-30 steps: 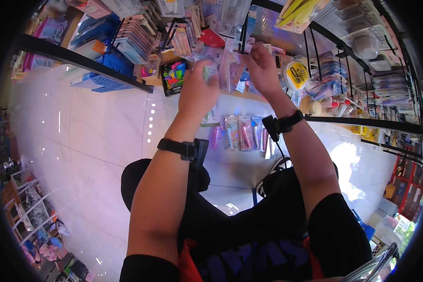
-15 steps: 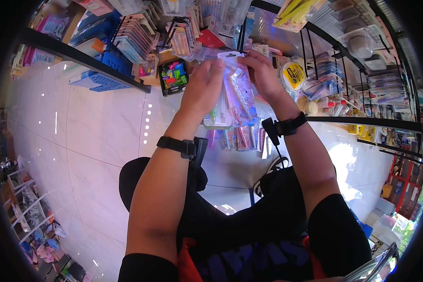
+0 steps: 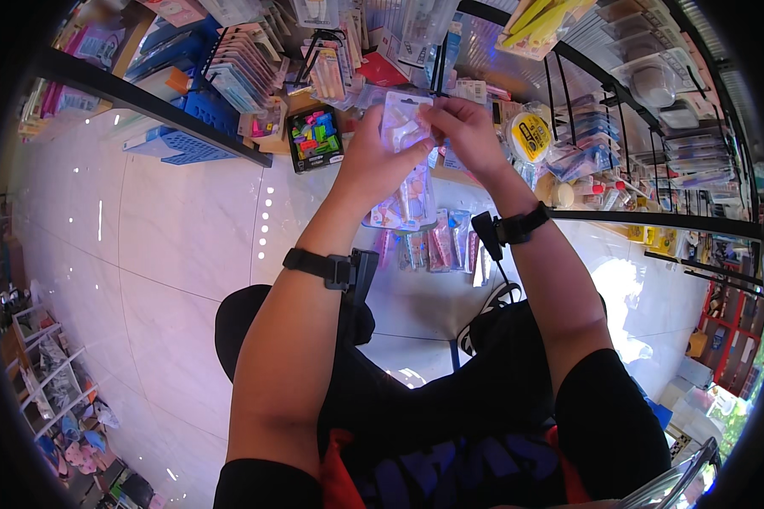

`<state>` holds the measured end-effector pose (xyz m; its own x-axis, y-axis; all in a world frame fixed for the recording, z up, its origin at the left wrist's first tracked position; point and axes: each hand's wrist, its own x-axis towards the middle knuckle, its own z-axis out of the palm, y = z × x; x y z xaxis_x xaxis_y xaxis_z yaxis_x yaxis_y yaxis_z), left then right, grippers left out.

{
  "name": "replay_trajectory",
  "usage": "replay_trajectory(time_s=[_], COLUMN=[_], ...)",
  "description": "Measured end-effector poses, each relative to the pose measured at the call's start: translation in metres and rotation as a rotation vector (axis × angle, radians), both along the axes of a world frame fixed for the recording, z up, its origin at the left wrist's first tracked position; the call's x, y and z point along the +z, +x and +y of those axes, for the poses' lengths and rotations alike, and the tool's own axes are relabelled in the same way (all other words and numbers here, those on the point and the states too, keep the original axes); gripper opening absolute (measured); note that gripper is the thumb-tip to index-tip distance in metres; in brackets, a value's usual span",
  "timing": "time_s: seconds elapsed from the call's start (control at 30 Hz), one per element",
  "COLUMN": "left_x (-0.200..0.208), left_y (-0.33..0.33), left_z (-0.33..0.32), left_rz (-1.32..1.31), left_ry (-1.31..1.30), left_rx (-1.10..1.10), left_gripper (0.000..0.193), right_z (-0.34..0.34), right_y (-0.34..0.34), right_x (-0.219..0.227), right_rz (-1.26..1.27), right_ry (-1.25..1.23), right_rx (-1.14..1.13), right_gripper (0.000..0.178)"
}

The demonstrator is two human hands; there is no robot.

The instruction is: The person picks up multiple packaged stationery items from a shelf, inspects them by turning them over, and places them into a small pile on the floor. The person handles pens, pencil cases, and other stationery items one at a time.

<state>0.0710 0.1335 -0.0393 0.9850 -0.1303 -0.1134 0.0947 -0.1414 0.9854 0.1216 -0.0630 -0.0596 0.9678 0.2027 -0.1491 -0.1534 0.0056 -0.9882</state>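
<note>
My left hand (image 3: 378,161) grips a clear blister pack (image 3: 405,199) with a slim whitish pen-like item inside, the thumb lying across its front. Another pack seems to lie behind it, mostly covered. At the pack's upper right edge, beside the hang hole, the fingertips of my right hand (image 3: 463,131) are pinched together. Whether a second pack's edge is also between them, I cannot make out. Below the held pack, several slim packaged items (image 3: 439,244) in pink and blue lie in a row on the floor. Each of my wrists has a black strap.
A black tray of colourful small pieces (image 3: 314,138) stands left of my hands. Black display hooks (image 3: 439,64) stick out just beyond them. A yellow-labelled round pack (image 3: 530,137) is to the right. Black shelf rails (image 3: 654,220) run along both sides, with hanging packs around.
The upper pack has shifted left and turned more upright. My left thumb now crosses its front, and my right hand has moved slightly left along the top edge.
</note>
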Motion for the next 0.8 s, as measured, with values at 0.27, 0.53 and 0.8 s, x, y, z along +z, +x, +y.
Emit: replay_trajectory(time_s=[0.27,0.53,0.8], left_x=[-0.015,-0.003,-0.001], left_y=[-0.003,-0.002,0.000], left_z=[0.001,-0.003,0.004], left_rz=[0.012,-0.005,-0.012], left_ry=[0.213,0.245,0.313], left_rx=[0.040,0.024,0.110], left_gripper=[0.067,0.068,0.066], right_z=[-0.015,-0.001,0.006], right_y=[0.047,0.079,0.034], right_x=[-0.022,-0.029,-0.031], right_rz=[-0.469,-0.494,-0.484], right_ry=[-0.415,-0.406,-0.317], right_rx=[-0.371,-0.383,-0.360], right_gripper=[0.049,0.036,0.025])
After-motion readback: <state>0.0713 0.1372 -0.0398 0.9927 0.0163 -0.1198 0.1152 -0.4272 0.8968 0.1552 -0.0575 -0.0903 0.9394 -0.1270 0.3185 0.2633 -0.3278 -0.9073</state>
